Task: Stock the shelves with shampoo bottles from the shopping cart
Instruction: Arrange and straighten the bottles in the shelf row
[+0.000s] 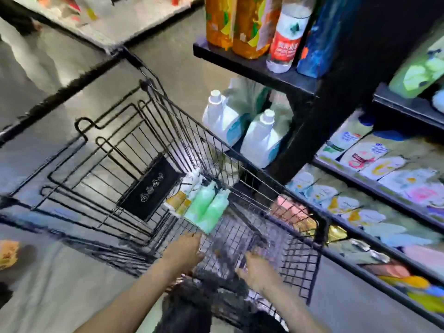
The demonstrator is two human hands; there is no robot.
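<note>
Over shopping cart (240,164) basket | left hand (185,248), right hand (254,267) reach down, fingers loosely apart, empty | green shampoo bottles (206,207) lie ahead, likely next grasp | shelves (374,188) alongside for short transfer

cart (240,162): green bottles (206,207) inside | left hand (183,248), right hand (254,267) reaching in

Smeared, motion-blurred wide-angle view; bright overhead light, dark shelving.
</note>
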